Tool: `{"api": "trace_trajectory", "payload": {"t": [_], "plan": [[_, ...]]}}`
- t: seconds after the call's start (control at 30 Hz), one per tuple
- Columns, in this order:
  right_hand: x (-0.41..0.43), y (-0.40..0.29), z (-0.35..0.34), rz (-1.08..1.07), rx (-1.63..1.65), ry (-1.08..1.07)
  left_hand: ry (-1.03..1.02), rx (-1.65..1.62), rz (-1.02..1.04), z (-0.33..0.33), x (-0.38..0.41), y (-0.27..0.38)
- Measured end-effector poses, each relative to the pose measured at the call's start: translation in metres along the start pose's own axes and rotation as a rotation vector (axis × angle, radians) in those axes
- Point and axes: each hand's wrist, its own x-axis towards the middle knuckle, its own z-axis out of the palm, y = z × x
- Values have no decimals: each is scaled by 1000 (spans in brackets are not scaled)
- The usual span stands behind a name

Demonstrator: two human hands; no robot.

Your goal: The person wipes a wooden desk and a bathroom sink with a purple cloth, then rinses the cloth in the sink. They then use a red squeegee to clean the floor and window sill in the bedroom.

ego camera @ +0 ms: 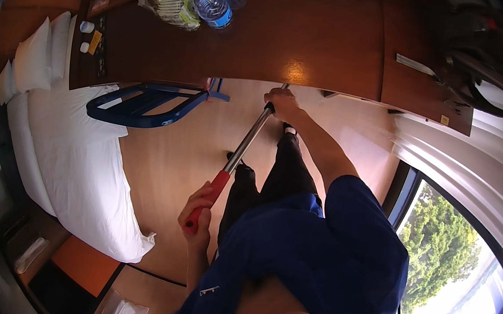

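A long metal pole [249,139] with a red handle grip [215,189] slants across the space before me. My left hand [198,209] is wrapped around the red grip near its end. Farther along, my right hand [283,103] grasps the shaft beside a black collar [269,107], close to the front edge of the wooden desk [263,59]. Past that hand the pole runs beneath the desktop, so its far end is hidden and I cannot tell which tool it is.
A blue-framed chair [144,106] stands left, partly against the desk. Plastic bottles [211,6] and bagged packets [173,4] sit on the desktop, with a dark bag [485,58] at right. A bed with white sheets [84,174] lies left; a window [446,256] is right.
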Motion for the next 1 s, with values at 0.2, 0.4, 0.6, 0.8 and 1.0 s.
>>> {"api": "trace_trajectory", "payload": {"t": [0.2, 0.4, 0.6, 0.8, 1.0], "plan": [[-47, -177, 56, -130, 130, 21, 104, 354, 156, -115, -70, 78], [-82, -309, 117, -372, 443, -64, -107, 291, 600, -194, -84, 123], [-89, -246, 5, -66, 444, 207, -75, -258, -157, -188, 43, -23], [-149, -154, -51, 181, 706, 553, 86, -50, -447, -90, 185, -144], [-206, -127, -52, 372, 731, 656, 201, -247, -435, -70, 228, -198]]}}
